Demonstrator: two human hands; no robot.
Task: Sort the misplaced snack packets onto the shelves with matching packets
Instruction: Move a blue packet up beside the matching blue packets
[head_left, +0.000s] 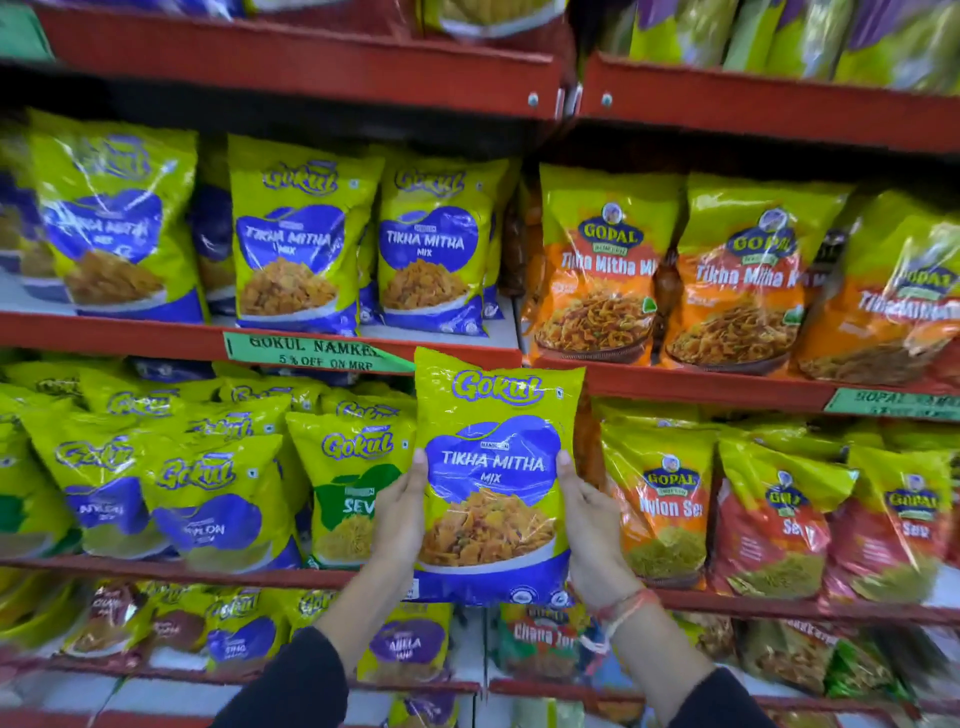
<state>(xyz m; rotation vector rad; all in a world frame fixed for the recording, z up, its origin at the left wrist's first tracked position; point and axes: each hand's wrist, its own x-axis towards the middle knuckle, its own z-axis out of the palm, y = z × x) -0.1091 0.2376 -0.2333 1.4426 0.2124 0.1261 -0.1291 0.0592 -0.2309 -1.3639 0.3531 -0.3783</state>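
Both hands are up on one packet (493, 483), a glossy plastic pouch, yellow-green with a blue blob panel reading Tikha Mitha Mix and a blue band along the bottom. It's a tall rectangle, puffed and crinkled, shine streaking across the film. Long axis runs vertical, logo end up, printed face toward the camera, just a touch tilted.

Left hand (400, 519) clamps the left edge, thumb pressed flat on the front, fingers hidden behind. Right hand (589, 530) mirrors it on the right edge, thumb on the front, the rest wrapped round the back. Thread bands circle the right wrist; dark sleeves on both arms.

The packet is held in the air in front of the red metal shelves, its top overlapping the shelf lip (467, 356) by the green paper tag (311, 353). Straight above, on that shelf, stand matching packets (434, 249), same blue panel, upright. To the right, orange packets (597, 270), also shiny film. Behind the held pouch, at left, a green-panelled Sev packet (353, 499); at right, a Nylon Sev packet (662, 504).
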